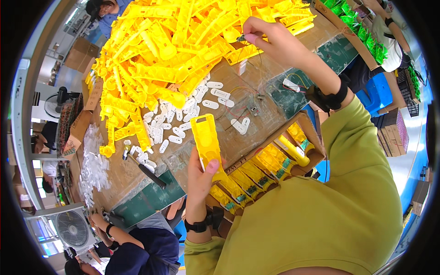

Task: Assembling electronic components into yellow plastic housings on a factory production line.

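Yellow plastic housing (207, 143) clamped upright in left hand (200, 178) grip; right hand (270, 39) grip pinches small wired part (241, 38) just beside yellow parts pile (169, 50) on table (229, 142).

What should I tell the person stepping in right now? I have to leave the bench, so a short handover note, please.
Left hand: grip shut on one yellow plastic shell, held over the table.
Right hand: raised, fingers pinching a small part with thin wires.
On the table: heap of yellow shells, white oval pieces, wired switch parts, a dark-handled tool.
Done: assembled yellow units stand in the cardboard box.
Left: the wired part is not yet in the held shell; the heap is large.
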`<state>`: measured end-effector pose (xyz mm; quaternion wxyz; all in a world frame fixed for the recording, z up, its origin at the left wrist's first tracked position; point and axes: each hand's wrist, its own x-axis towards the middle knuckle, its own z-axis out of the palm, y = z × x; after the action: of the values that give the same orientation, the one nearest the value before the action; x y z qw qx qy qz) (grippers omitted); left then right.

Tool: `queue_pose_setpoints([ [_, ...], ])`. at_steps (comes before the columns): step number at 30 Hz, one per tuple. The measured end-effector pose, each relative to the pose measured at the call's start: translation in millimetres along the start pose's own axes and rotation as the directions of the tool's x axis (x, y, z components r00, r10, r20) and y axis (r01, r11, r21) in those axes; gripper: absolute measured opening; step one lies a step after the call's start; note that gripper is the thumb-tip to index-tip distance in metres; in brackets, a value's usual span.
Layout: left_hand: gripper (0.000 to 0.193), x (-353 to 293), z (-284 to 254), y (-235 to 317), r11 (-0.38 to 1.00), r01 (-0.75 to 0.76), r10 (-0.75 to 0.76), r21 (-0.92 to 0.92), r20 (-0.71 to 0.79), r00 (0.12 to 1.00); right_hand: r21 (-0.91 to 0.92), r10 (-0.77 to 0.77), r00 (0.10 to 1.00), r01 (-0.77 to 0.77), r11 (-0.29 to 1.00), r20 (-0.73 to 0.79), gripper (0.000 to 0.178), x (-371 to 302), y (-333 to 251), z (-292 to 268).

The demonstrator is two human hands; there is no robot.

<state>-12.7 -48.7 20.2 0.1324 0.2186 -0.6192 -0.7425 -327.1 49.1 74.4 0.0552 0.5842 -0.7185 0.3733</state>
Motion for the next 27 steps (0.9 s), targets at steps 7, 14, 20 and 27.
queue_pose_setpoints([
  [7,0.032,8.9,11.7,39.7,0.990,-0.087,0.111,0.115,-0.224,0.968,-0.141,-0.217,0.934,0.183,0.973,-0.284,0.012,14.3,-34.9,-22.1],
  [14,0.029,21.5,22.7,55.1,0.972,-0.205,0.226,0.116,-0.215,0.950,0.047,-0.133,0.978,0.142,0.989,-0.158,0.013,5.3,-42.0,-9.4],
  [20,0.031,57.8,38.7,60.8,0.898,-0.371,0.420,0.236,-0.209,0.883,0.187,-0.216,0.970,0.192,0.963,0.115,0.012,-11.5,-70.6,12.9],
  [27,0.024,70.0,41.8,56.9,0.885,-0.399,0.434,0.240,-0.114,0.894,0.290,-0.250,0.964,0.214,0.933,0.092,0.015,-16.9,-76.6,23.8],
])
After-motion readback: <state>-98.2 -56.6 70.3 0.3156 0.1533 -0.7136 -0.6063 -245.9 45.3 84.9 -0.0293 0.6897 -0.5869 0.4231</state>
